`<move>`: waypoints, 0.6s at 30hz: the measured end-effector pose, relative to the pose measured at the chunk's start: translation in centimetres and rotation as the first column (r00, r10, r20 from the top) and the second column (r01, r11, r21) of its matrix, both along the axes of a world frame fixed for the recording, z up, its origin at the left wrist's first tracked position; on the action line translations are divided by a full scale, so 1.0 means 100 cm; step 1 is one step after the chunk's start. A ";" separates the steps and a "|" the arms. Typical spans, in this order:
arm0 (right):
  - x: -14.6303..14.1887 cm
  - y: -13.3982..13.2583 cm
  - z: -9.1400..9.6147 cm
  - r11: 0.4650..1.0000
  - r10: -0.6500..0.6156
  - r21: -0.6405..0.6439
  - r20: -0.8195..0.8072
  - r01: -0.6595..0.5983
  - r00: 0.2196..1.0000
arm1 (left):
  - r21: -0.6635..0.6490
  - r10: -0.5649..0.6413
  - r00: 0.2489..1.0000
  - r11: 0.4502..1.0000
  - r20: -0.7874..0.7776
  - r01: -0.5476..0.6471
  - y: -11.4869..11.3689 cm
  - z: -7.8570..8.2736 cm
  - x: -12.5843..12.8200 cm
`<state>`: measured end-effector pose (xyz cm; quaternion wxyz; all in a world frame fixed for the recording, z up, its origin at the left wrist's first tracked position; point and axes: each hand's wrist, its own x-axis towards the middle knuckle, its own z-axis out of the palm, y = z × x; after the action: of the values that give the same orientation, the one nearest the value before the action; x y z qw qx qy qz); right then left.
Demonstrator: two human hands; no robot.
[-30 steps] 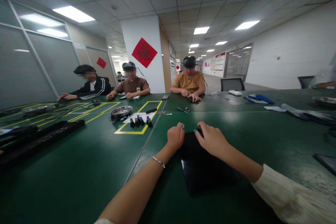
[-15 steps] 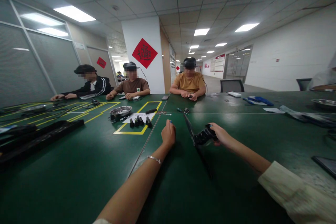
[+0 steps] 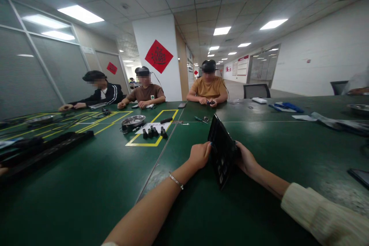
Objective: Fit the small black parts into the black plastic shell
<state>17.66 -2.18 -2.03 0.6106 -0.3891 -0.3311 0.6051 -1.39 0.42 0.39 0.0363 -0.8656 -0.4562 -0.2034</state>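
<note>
A thin black panel (image 3: 222, 150) with a glossy face stands tilted on edge above the green table, with a chunky black part on its back. My right hand (image 3: 245, 158) is closed around that back part and carries the panel; most of its fingers are hidden behind it. My left hand (image 3: 200, 155), wearing a silver bangle (image 3: 176, 181), is closed with its fingertips against the left side of the panel's face. Blue shows at those fingertips. Whether something small is pinched there is too small to make out.
The green table (image 3: 161, 215) carries several black cone-shaped parts (image 3: 154, 132) on white paper, a metal bowl (image 3: 133, 123), pliers (image 3: 200, 119) and a long black tray (image 3: 57, 148). Blue cloth (image 3: 285, 107) lies right. Three people sit opposite; the person in yellow (image 3: 208, 88) holds a small dark item.
My right hand has turned the panel so its glossy face shows toward me. My left hand has moved right, from beside the panel to touching it.
</note>
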 end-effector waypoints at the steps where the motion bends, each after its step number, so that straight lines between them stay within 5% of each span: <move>1: -0.001 0.000 0.000 1.000 -0.009 -0.007 -0.033 0.008 0.999 | 0.004 -0.005 1.000 1.000 -0.018 0.005 -0.001 0.000 0.001; 8: -0.003 -0.003 0.005 1.000 0.013 0.019 -0.076 -0.012 0.997 | -0.021 -0.037 0.992 0.999 -0.124 0.035 -0.005 0.001 0.004; 18: -0.010 -0.013 0.009 0.997 -0.005 0.073 0.088 -0.001 0.996 | -0.047 0.000 0.995 0.999 -0.103 -0.005 -0.002 0.003 0.003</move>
<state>16.62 -3.45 -1.11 0.6097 -0.3932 -0.3794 0.5742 -1.11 0.25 0.74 0.0395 -0.8750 -0.4594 -0.1478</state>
